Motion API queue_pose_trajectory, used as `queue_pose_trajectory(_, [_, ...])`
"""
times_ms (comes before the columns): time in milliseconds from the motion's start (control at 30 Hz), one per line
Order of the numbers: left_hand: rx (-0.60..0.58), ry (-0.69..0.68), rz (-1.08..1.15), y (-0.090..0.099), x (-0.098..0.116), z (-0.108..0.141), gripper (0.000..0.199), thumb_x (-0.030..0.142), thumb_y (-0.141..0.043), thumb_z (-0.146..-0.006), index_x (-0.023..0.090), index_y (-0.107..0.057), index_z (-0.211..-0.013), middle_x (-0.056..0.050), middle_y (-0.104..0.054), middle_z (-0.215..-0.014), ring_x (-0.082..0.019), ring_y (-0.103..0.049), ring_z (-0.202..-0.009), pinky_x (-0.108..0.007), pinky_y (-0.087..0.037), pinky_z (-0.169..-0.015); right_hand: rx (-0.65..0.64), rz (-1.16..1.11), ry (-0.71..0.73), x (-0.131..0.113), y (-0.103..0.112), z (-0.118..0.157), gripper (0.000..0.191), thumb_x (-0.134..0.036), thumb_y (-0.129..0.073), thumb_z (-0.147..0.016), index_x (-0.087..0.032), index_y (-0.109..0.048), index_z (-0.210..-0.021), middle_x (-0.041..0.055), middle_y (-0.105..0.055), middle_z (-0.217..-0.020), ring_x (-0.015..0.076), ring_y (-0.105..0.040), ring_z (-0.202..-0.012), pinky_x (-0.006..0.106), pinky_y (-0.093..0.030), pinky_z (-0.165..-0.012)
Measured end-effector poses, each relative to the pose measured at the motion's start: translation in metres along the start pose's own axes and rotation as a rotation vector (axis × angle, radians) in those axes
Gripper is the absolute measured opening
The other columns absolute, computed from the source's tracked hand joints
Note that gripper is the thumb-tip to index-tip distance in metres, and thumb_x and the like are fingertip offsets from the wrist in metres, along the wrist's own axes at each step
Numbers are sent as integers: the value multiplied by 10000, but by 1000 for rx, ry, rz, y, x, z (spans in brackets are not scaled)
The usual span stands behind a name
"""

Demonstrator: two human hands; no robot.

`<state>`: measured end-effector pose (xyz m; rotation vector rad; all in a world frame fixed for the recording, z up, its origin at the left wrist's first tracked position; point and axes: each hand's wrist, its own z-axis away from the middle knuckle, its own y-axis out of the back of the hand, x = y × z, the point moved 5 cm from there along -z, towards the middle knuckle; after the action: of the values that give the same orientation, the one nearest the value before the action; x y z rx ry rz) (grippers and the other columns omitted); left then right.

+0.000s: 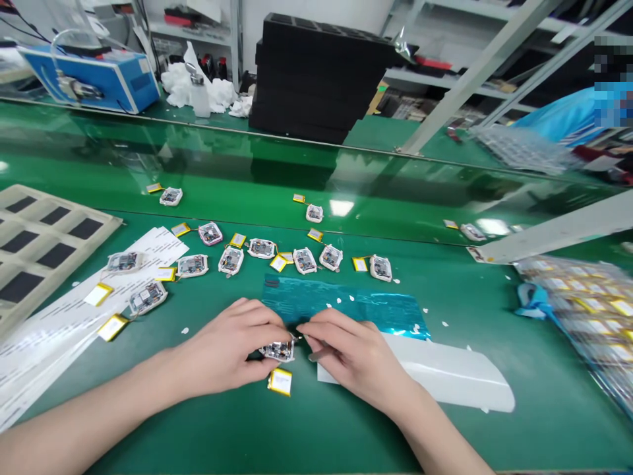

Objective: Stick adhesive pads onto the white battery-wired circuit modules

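Observation:
My left hand (235, 346) grips a small white smartwatch case (280, 351) with an exposed circuit board, fingers along its far side and thumb at the near edge. A yellow-edged flat battery (281, 382) lies just in front of the case. At the case's right side, my right hand (353, 353) is closed in a pinch. Something small and greyish shows under its fingers, too little to name. Behind both hands stretches a strip of shiny blue film (346, 300). Partly beneath my right hand lies a white glossy sheet (445, 373).
Several more watch cases (304, 260) with batteries spread across the green bench (222, 422). Printed paper strips (54, 349) and a foam tray (44, 231) are left. Bagged batteries (588, 290) sit right. A reflective green panel (212, 165) and slanted post (554, 227) stand behind.

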<state>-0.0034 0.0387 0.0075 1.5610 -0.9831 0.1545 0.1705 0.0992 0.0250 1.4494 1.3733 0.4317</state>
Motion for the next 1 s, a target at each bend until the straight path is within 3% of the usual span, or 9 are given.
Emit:
queue_pose_trajectory(133, [-8, 26, 9, 0, 0, 0, 255, 113, -684, -885, 259, -706, -1093, 6, -748, -1081, -179, -672, -976, -315, -443, -871, -34, 98, 61, -2, 0, 2, 275, -157, -430, -1061, -190, -703, -1078, 27, -723, -879, 105, -664, -638, 221, -452, -512])
queue_pose_trajectory(300, [-20, 38, 30, -1, -2, 0, 198, 112, -706, -879, 251, -708, -1021, 5, -756, -1084, -184, -678, -986, -315, -447, -884, -9, 330, 233, -15, 1, 1, 333, -66, -397, -1040, -166, -705, -959, 28, -759, -860, 126, -661, -604, 275, -465, -536])
queue_pose_trajectory(433, [-9, 27, 38, 0, -3, 1, 193, 110, -714, -877, 244, -702, -1016, 12, -755, -1098, -179, -675, -1002, -319, -432, -909, 16, 459, 282, -22, 1, -2, 379, -69, -377, -1044, -180, -708, -895, 22, -776, -843, 114, -650, -588, 272, -453, -551])
queue_pose_trajectory(633, [-32, 50, 57, 0, -3, 0, 284, 102, -733, -869, 246, -700, -1112, 13, -741, -1124, -176, -656, -1027, -314, -406, -915, 48, 487, 311, -25, 1, -3, 447, -74, -309, -1071, -141, -726, -925, 44, -781, -832, 121, -653, -595, 285, -450, -547])
queue_pose_trajectory(1000, [-13, 8, 50, -3, -4, 0, 150, 166, -720, -919, 236, -753, -1047, -2, -759, -1119, -181, -664, -1001, -324, -414, -913, 70, 498, 323, -24, 1, -2, 496, -67, -285, -1073, -141, -738, -886, 54, -795, -825, 121, -662, -589, 270, -471, -556])
